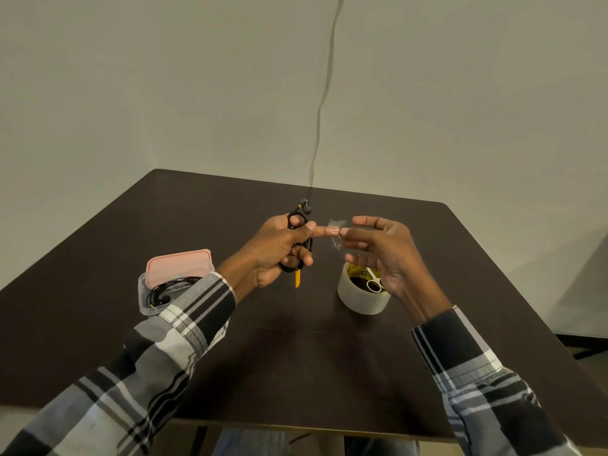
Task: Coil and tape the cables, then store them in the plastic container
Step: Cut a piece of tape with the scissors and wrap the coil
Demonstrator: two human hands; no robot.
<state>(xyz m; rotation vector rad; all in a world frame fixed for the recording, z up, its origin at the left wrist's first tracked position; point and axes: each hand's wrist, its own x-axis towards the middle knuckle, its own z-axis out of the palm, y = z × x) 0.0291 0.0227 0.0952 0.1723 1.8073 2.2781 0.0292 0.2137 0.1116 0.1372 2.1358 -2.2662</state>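
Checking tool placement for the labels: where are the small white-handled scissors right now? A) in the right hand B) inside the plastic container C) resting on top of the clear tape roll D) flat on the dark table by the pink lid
C: the small white-handled scissors lie across the top of the clear tape roll, over its core, just below the right hand, which does not hold them.

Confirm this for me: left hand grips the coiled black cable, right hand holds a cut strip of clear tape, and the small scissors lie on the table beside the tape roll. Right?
Not quite. The head view shows the small scissors resting on top of the tape roll, across its core hole, not beside it on the table. The rest holds: the left hand grips the coiled black cable, and the right hand holds a cut strip of clear tape.
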